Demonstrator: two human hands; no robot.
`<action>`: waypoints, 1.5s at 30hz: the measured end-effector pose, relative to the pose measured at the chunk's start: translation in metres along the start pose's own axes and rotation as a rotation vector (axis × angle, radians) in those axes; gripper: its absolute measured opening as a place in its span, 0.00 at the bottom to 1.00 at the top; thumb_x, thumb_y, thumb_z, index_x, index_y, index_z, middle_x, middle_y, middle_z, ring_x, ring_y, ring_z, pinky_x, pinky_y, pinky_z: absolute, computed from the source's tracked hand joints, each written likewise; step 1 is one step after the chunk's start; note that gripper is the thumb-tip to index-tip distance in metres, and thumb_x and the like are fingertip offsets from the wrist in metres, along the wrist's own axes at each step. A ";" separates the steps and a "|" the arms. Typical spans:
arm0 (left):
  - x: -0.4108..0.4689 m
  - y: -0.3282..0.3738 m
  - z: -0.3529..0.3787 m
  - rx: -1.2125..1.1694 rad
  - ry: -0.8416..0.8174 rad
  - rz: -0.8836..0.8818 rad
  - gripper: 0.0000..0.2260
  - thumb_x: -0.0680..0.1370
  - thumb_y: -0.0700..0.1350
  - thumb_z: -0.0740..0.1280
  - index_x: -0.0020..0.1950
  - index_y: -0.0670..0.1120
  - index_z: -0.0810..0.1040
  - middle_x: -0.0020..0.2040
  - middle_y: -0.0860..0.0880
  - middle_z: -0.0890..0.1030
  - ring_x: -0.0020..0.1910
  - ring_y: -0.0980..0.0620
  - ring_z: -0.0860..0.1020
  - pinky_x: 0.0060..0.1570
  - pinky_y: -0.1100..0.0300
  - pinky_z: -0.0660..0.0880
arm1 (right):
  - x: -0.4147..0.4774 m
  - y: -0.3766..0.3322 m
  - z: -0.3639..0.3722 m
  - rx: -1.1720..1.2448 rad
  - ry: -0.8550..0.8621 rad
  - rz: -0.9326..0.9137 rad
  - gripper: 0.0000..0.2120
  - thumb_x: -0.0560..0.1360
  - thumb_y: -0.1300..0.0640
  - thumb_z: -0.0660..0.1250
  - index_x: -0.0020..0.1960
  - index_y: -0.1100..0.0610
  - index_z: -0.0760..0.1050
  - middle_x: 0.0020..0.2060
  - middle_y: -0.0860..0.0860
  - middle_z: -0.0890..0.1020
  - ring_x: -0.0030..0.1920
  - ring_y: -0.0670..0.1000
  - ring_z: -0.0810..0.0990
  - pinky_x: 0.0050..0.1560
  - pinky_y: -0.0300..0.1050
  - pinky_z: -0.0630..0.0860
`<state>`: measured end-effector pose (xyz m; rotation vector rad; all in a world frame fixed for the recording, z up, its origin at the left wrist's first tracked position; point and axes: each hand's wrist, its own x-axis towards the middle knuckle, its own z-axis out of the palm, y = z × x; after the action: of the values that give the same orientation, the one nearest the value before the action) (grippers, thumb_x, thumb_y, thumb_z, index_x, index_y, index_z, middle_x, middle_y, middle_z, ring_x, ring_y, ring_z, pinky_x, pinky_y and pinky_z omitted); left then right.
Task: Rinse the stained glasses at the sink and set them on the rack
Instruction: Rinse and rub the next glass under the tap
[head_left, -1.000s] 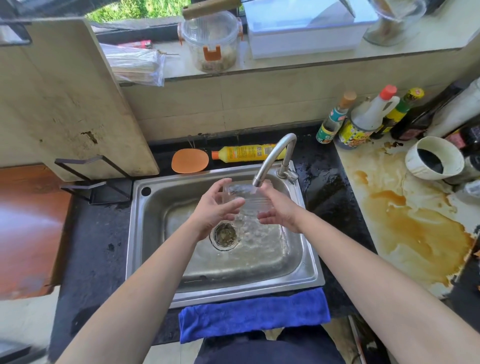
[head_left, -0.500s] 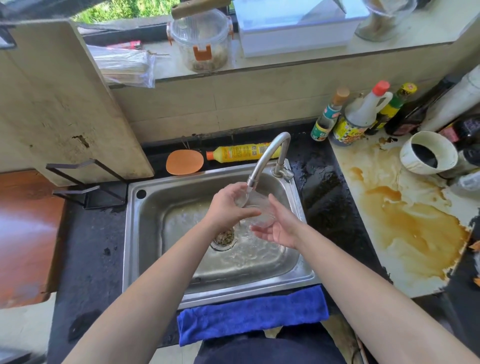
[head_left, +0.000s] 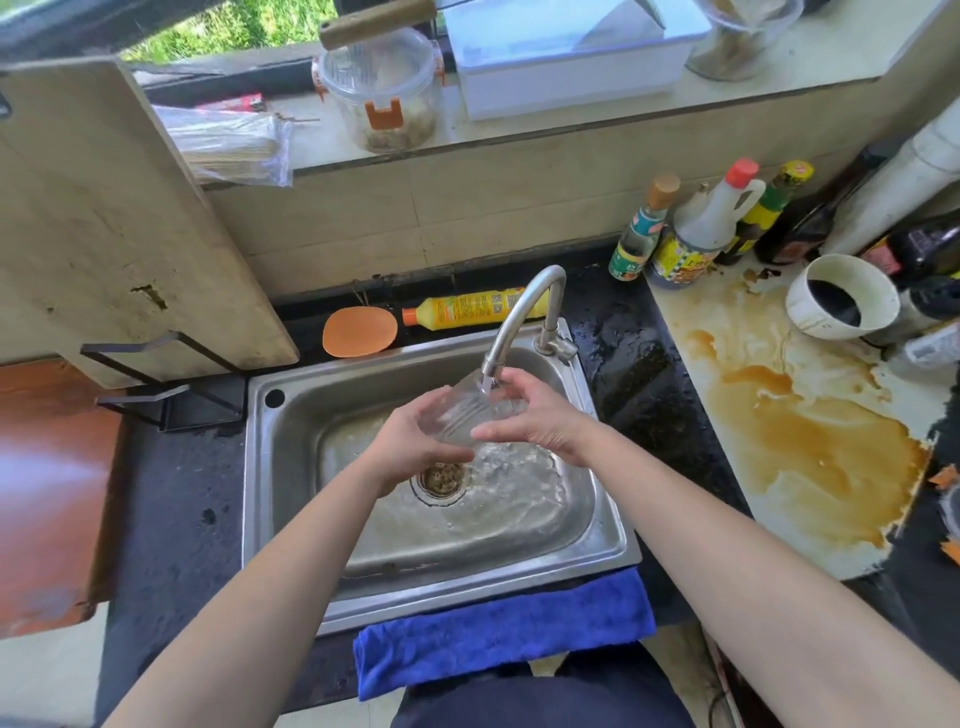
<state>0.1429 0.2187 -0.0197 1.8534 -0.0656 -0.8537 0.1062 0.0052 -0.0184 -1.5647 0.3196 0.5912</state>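
Observation:
A clear glass (head_left: 462, 408) is held tilted under the faucet (head_left: 524, 317), over the steel sink (head_left: 291, 467). Water runs from the spout onto the glass and pools around the drain (head_left: 441, 480). My left hand (head_left: 410, 441) grips the glass from the left and below. My right hand (head_left: 535, 415) curls round its right side, fingertips near the spout. A black wire rack (head_left: 161, 384) stands on the dark counter left of the sink, holding a large cutting board (head_left: 114, 228).
A blue towel (head_left: 504, 629) hangs over the sink's front edge. Behind the sink lie an orange scrubber (head_left: 360, 331) and a yellow bottle (head_left: 467, 309). Sauce bottles (head_left: 696, 234), a white cup (head_left: 841, 296) and a brown spill (head_left: 810, 447) lie to the right.
Both hands have turned the glass under the running water. My right hand went from an open palm beneath the glass to wrapping round its right side near the spout.

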 end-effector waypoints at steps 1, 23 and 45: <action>-0.001 -0.003 -0.003 -0.047 -0.018 -0.005 0.36 0.64 0.35 0.82 0.68 0.55 0.75 0.60 0.55 0.82 0.60 0.55 0.80 0.60 0.57 0.78 | 0.002 -0.002 -0.001 -0.051 -0.029 0.001 0.44 0.63 0.54 0.85 0.74 0.46 0.67 0.64 0.49 0.76 0.64 0.49 0.79 0.64 0.53 0.79; -0.008 -0.001 0.013 -0.041 0.038 0.039 0.36 0.63 0.40 0.84 0.67 0.52 0.73 0.59 0.48 0.80 0.59 0.51 0.80 0.59 0.52 0.79 | 0.010 -0.009 -0.005 -0.489 0.229 -0.079 0.12 0.80 0.60 0.68 0.62 0.52 0.82 0.48 0.46 0.85 0.45 0.48 0.85 0.55 0.52 0.82; 0.007 0.006 0.014 -0.183 -0.023 0.019 0.38 0.64 0.40 0.82 0.70 0.48 0.70 0.64 0.47 0.80 0.61 0.50 0.80 0.66 0.48 0.75 | -0.007 0.008 -0.005 0.129 0.276 0.007 0.13 0.83 0.68 0.61 0.66 0.63 0.77 0.55 0.60 0.83 0.50 0.50 0.83 0.48 0.33 0.81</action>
<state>0.1417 0.2016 -0.0208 1.6693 -0.0187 -0.8394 0.0969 -0.0019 -0.0213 -1.5211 0.5601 0.3517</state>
